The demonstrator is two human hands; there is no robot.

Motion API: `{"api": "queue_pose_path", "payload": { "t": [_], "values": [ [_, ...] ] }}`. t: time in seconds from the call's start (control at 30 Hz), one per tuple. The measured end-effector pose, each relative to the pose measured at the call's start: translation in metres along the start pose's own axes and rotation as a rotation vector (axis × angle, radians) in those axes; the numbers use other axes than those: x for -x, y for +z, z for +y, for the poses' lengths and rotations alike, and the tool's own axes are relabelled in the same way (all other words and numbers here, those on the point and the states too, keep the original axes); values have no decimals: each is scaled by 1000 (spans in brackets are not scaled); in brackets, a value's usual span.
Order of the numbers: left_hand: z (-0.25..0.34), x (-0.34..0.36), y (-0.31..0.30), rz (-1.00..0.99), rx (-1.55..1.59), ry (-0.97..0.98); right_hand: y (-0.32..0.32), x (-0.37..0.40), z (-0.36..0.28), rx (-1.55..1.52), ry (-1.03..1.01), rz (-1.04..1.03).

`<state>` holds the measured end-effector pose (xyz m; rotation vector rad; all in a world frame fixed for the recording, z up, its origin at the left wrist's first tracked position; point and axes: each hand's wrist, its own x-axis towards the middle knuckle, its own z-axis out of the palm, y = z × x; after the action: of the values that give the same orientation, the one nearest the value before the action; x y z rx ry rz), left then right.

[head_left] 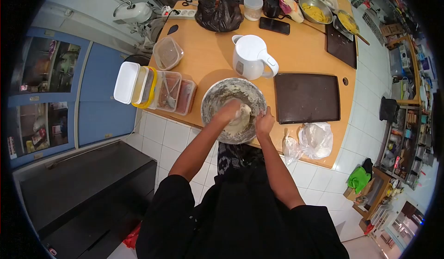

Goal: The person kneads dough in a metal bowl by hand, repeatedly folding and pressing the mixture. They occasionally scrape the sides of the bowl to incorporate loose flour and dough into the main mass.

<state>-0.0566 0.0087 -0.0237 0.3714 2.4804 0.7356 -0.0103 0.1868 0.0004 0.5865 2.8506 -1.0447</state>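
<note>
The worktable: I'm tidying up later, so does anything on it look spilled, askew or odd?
No clear spill shows. The white-topped container looks slightly odd: it appears to jut past the left edge of the table, though the wide-angle view may exaggerate that. Pale residue smears the bowl inside, ordinary with the left hand on dough.

Forearms (198,150) bare, stretched forward and converging, left grip (232,111) slightly farther forward, right grip (265,122) curled
</note>
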Motion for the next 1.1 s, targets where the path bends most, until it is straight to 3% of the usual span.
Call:
{"api": "queue_pose_path", "payload": {
  "t": [0.07,0.17,0.27,0.47,0.57,0.63,0.7,0.77,0.87,0.97,1.1],
  "values": [
    [36,31,-1,256,-196,-123,-1,-1,-3,-8,19,-8],
    [53,69,-29,169,-292,14,3,-3,-4,62,-9,1],
    [42,96,-16,20,-306,14,3,-3,-7,38,-12,17],
    [42,130,-9,-27,-234,19,3,-3,-3,-33,1,-38],
    [68,112,-41,-149,125,-325,2,-3,-4,-9,5,-33],
    [36,72,-18,-131,-111,-370,0,-2,-5,-23,-7,-26],
    [7,40,9,6,-350,-254,1,-1,-2,-72,-27,-32],
    [-4,19,22,271,-584,29,4,-6,6,-154,-60,-47],
    [-3,7,29,331,66,182,-1,-15,10,-399,-55,-163],
    [-3,-2,31,66,457,78,0,-22,12,-620,-62,-242],
    [-13,-10,56,5,451,-35,6,-13,19,-754,-42,-205]
  ]
}}
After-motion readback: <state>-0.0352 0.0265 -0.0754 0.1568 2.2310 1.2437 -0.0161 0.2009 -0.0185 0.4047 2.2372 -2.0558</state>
